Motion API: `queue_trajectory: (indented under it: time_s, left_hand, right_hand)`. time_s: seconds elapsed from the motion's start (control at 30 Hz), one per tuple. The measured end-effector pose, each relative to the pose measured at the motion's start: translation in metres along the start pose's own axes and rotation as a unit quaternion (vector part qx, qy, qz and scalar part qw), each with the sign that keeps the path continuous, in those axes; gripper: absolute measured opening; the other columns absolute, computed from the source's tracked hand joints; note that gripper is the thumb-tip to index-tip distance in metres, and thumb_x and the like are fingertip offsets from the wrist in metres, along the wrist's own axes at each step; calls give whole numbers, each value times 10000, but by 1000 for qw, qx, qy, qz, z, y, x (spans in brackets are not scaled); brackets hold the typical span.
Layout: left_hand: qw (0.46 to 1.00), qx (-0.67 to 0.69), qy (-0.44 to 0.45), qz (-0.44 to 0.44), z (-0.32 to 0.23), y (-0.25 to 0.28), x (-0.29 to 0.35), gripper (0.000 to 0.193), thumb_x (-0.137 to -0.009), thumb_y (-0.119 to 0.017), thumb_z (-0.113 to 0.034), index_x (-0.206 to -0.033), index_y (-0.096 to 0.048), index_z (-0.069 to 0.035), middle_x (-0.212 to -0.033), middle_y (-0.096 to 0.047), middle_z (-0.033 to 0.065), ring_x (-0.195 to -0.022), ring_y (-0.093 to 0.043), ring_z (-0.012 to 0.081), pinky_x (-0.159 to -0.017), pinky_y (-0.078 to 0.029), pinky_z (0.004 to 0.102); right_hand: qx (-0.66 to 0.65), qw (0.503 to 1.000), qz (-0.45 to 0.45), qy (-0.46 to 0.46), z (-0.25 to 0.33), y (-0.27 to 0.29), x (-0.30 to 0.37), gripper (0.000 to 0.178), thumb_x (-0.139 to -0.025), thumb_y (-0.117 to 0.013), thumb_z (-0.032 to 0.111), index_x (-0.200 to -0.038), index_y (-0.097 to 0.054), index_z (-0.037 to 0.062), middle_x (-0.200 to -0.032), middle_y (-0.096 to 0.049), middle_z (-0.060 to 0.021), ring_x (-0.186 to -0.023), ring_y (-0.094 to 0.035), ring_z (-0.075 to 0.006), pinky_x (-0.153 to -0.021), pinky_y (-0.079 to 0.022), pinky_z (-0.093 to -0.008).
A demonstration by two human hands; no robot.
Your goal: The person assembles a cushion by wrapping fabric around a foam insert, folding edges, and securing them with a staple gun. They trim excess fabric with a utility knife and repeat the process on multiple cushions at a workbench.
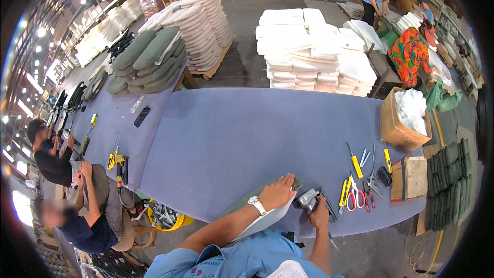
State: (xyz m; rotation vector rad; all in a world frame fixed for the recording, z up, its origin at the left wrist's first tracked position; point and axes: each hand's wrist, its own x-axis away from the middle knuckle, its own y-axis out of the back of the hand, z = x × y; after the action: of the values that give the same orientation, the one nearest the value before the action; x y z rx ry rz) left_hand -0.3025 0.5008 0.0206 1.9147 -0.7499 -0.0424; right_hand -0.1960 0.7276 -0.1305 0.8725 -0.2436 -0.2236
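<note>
A green-grey cushion (243,202) with a white face lies at the near edge of the blue-grey table (247,139), partly covered by my left forearm. My left hand (278,194) is over its right end, fingers together and pressed on the fabric; its thumb is hidden. A watch (256,205) circles that wrist. In my right hand (320,214) is a grey staple gun (309,200), its nose close to the cushion's right end. I cannot tell whether they touch. Right of the gun lie red-handled scissors (354,198) and a yellow utility knife (343,193).
Further right are a yellow screwdriver (356,167), pliers (374,185) and a carton of white stuffing (399,126). Green cushions (149,64) stand stacked at the far left, white foam pads (293,46) beyond the table. Another yellow tool (121,167) lies left, near seated co-workers (85,226).
</note>
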Motion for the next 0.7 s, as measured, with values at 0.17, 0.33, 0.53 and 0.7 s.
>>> queue_trajectory:
  time_s: [0.17,0.33,0.53,0.7]
  left_hand:
    - [1000,13,-5,-20,13,-24,-7,676,-1021,-530,-418,-1527,-316,-24,-1526,-449,266,-1265,-578,448,-981,-526,564]
    - [998,28,19,-47,14,-8,8,692,-1012,-560,-407,-1528,-320,-13,-1417,-533,317,-1201,-601,483,-954,-523,574]
    - [996,13,-42,-73,13,-10,-5,650,-1008,-581,-372,-1491,-356,1,-1372,-575,305,-1141,-629,491,-902,-552,547]
    - [995,19,-58,-81,19,-10,-5,643,-1003,-584,-314,-1506,-349,11,-1384,-566,311,-1155,-627,486,-917,-553,541]
  right_hand:
    - [-164,985,5,-62,44,58,3,484,-770,-822,213,-1178,-642,24,-1007,-722,-203,-927,-704,-359,-830,-543,-414]
    - [-355,923,30,-148,95,87,23,481,-854,-827,263,-1192,-679,-45,-944,-742,-124,-804,-681,-214,-747,-546,-377]
    - [-347,930,62,-107,100,89,34,489,-844,-843,289,-1225,-698,20,-1106,-737,-142,-1012,-701,-230,-898,-543,-361]
    - [-336,927,107,-125,111,85,30,465,-837,-845,263,-1189,-704,-5,-1068,-744,-134,-968,-702,-215,-868,-553,-358]
